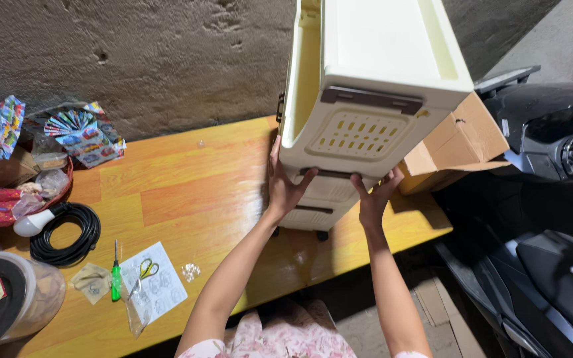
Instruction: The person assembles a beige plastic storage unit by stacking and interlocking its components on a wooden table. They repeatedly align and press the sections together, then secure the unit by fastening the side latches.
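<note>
We steady the cream drawer cabinet upright on the worktop | left hand wraps its front corner, right hand props the drawer front | both grips closed on it so it cannot tip.

Single head-worn view, looking steeply down from above the person's own forearms. The camera faces forward across the wooden desk toward a rough concrete wall. A cream plastic drawer cabinet stands near the lens; a parked scooter fills the right edge.
</note>
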